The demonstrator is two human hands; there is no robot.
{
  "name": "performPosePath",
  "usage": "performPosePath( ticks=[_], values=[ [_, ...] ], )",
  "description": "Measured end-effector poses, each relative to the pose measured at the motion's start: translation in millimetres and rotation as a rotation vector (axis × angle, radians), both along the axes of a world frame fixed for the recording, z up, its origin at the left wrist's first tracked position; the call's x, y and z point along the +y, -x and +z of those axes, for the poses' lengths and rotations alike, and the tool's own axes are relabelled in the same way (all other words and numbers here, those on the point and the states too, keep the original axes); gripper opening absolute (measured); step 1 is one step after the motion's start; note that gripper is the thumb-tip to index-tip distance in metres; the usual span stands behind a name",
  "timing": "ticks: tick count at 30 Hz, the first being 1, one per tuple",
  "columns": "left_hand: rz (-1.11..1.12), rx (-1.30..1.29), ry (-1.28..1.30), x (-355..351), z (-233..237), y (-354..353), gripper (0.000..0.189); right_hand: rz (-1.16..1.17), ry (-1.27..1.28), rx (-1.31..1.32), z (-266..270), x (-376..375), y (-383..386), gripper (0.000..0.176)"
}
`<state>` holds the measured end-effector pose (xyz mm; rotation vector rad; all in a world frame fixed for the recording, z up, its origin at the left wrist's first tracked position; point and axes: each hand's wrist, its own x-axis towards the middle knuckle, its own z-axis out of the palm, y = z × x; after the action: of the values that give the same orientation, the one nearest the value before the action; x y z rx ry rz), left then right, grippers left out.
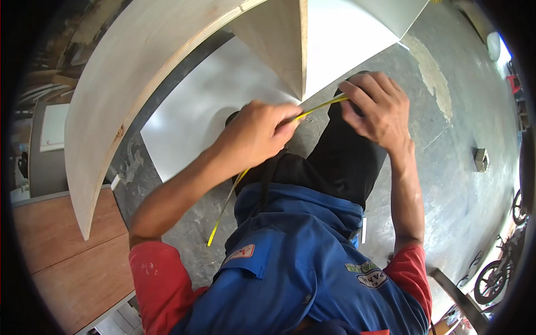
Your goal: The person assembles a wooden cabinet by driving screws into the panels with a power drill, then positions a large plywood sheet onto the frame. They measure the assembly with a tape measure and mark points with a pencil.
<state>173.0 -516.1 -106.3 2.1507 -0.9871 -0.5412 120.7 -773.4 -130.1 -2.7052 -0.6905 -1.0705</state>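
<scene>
A yellow tape measure (321, 106) runs as a thin strip between my two hands, over my knees. My left hand (259, 131) pinches the strip between thumb and fingers. Beyond that grip its loose end hangs down past my left forearm, over the grey floor. My right hand (382, 109) is curled around the other end of the strip, close to my right knee; any case inside the palm is hidden. Just past my hands, the corner of an upright wooden panel (273, 44) comes down beside a white sheet (195, 106).
A large curved wooden panel (106, 106) arches across the left and top. White board surfaces (340, 39) stand at the upper middle. Brown boards (72, 245) lie at lower left. A small block (481, 160) sits on the floor at right, with a motorcycle (494, 273) at the edge.
</scene>
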Motion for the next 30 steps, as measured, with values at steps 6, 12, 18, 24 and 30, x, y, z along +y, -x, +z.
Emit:
performPosePath(
  ticks=[6, 12, 18, 24, 30],
  values=[
    [0.151, 0.083, 0.117, 92, -38, 22, 0.024, -0.133, 0.112, 0.121, 15, -47, 30, 0.015],
    [0.418, 0.055, 0.049, 181, -78, 12, 0.024, -0.28, 0.094, 0.248, 37, -78, 46, 0.011],
    [0.526, 0.044, 0.098, 244, -150, -4, 0.023, -0.426, 0.027, 0.488, 45, -87, 20, 0.008],
    [0.649, 0.164, -0.041, 281, -231, 2, 0.026, -0.384, 0.177, 0.728, -9, -117, -47, 0.013],
    [0.754, 0.112, -0.261, 331, -284, 30, 0.023, -0.232, 0.262, 0.919, -103, -142, -101, 0.018]
  ],
)
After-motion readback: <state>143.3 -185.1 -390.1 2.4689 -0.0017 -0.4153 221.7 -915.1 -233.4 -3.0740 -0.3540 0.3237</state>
